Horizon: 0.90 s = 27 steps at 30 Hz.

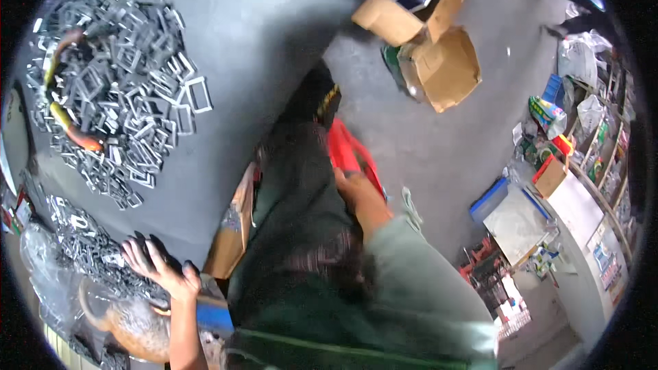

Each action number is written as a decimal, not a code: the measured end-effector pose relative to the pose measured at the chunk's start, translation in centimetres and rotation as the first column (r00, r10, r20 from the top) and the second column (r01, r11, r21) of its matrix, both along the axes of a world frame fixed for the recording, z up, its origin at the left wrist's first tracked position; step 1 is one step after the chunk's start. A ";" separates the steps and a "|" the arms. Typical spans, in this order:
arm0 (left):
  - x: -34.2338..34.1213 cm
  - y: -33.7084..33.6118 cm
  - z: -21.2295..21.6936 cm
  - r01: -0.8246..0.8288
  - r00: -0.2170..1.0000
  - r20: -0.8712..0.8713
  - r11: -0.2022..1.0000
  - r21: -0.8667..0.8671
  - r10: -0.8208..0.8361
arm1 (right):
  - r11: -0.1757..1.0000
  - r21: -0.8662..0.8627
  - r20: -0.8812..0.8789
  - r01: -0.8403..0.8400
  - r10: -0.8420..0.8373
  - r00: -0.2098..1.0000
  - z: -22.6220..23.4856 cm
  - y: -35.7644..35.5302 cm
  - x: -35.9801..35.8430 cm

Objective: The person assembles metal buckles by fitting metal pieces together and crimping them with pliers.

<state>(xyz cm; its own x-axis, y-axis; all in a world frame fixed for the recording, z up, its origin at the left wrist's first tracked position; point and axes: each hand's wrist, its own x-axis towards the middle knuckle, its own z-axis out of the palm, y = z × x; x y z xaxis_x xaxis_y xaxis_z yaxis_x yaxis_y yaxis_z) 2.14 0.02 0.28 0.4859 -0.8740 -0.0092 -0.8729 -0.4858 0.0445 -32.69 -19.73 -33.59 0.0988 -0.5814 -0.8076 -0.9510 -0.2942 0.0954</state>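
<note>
My left hand [161, 268] is open with its fingers spread, palm partly turned up and fingertips dark. It is over or beside a heap of small dark metal pieces [103, 247]; contact cannot be made out. My right hand [363, 199] is closed on a red object [346, 151] with a long loop-like edge, beside my leg. Blur hides its exact kind. A large pile of grey rectangular metal rings [130, 75] covers the far left of the dark table [226, 20]. Two curved yellow-and-orange handles [68, 123] lie on that pile.
Open cardboard boxes [445, 68] stand on the floor ahead. An open carton [229, 250] is against my left side. A tan, rounded shape [133, 325] and clear plastic bag [44, 267] are at lower left. Cluttered shelves [603, 151] and a white counter [576, 209] line the right.
</note>
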 end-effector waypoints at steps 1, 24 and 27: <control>0.1 0.1 0.0 0.007 1.000 0.007 1.000 0.011 -0.007 | 1.000 -0.016 0.007 0.003 -0.003 1.000 -1.1 -0.9 0.9; 0.0 -0.2 0.8 -0.166 0.983 -0.102 0.980 -0.113 0.155 | 0.907 -0.047 0.365 -0.420 0.407 0.838 -7.1 -11.7 14.8; -0.2 0.5 1.0 -0.161 0.985 -0.113 0.941 -0.296 0.133 | 0.876 -0.058 0.412 -0.480 0.459 0.787 -9.2 -14.6 16.0</control>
<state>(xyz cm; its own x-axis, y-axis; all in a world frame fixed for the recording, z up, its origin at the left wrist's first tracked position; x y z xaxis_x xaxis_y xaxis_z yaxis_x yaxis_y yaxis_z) 1.90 0.48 1.28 0.6187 -0.7610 0.1953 -0.7782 -0.5595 0.2851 -16.68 -34.33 -42.80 0.6695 -0.3408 -0.6601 -0.6445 -0.7082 -0.2881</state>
